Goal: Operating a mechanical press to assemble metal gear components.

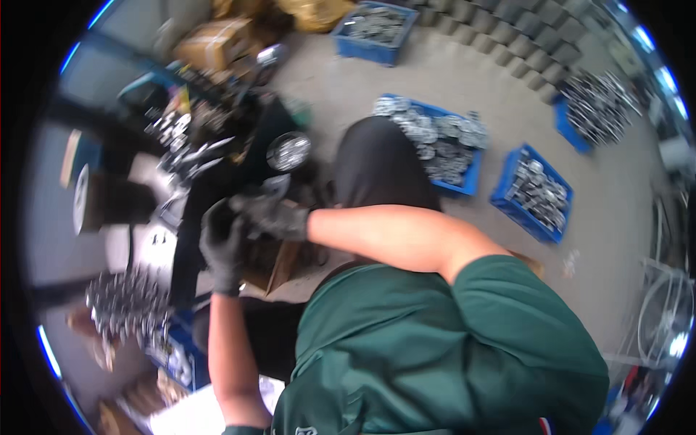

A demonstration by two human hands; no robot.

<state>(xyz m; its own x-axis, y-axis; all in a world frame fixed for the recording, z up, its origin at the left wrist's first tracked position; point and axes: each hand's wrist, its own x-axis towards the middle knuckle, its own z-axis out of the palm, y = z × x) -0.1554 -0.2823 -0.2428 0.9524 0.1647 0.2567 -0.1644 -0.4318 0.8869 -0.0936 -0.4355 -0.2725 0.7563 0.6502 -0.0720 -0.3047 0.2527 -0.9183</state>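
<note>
Both gloved hands meet over an open cardboard box (279, 264) at about nine o'clock from centre. The left hand (223, 243) curls narrow, its fingers closed around something too blurred to tell. The right hand (274, 216) grips a small shiny metal part (278, 185) (a curved piece). At twelve o'clock from it a round chrome piece (288, 151) rests on the dark bench (217, 181). Blue crates (533, 192) of metal parts stand on the floor at two o'clock.

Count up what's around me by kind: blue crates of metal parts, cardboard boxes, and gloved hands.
Blue crates of metal parts: 4
Cardboard boxes: 1 clear, others too blurred to count
Gloved hands, left hand and right hand: 2
Total: 7
</note>
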